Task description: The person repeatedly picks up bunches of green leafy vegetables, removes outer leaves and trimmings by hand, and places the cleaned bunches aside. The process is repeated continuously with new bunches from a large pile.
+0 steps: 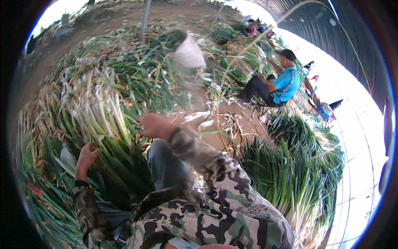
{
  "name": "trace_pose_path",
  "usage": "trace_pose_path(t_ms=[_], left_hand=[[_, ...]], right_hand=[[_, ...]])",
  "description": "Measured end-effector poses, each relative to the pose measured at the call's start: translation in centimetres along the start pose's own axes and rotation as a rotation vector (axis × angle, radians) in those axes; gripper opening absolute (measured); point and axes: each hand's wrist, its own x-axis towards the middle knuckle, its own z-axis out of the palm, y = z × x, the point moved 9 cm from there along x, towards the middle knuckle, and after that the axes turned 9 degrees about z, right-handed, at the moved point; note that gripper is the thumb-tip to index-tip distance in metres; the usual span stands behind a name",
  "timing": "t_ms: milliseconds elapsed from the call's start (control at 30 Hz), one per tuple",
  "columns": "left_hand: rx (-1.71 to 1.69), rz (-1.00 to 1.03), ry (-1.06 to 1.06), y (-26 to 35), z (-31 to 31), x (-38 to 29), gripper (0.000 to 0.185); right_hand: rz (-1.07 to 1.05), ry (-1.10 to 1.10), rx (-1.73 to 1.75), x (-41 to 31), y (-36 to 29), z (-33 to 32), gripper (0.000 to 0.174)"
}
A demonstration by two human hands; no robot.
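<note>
Green onions or leeks (107, 116) with white stalks lie in a thick pile before me, on the left. My left hand (87, 156) is at their green leaves, its fingers curled. Whether a stalk is between those fingers cannot be told. Just right of the white stalks, my right hand (157, 126) is blurred by motion. Its thumb and fingers look apart, and nothing shows between them. Under the right forearm is my bent knee in blue denim (168, 163).
A second heap of green onions (289, 174) lies on my right. Bare soil (245, 119) with loose peelings separates it from the pile. A white sack (189, 53) stands ahead. A person in a blue shirt (287, 84) sits at the right; a metal post (145, 20) rises behind.
</note>
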Motion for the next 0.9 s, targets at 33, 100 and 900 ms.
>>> trace_pose_path(t_ms=[33,100,900], left_hand=[[0.026,0.116,0.047,-3.5,-2.1,0.4,0.043],[0.035,-0.01,-0.151,-0.6,0.2,-0.3,0.043],[-0.309,-0.219,0.142,-16.0,0.0,-0.3,0.056]], right_hand=[[-0.039,-0.081,-0.038,2.8,-4.5,1.1,0.046],[-0.14,-0.074,0.016,5.3,-6.9,3.2,0.049],[0.298,-0.537,0.185,18.4,-9.5,28.0,0.073]])
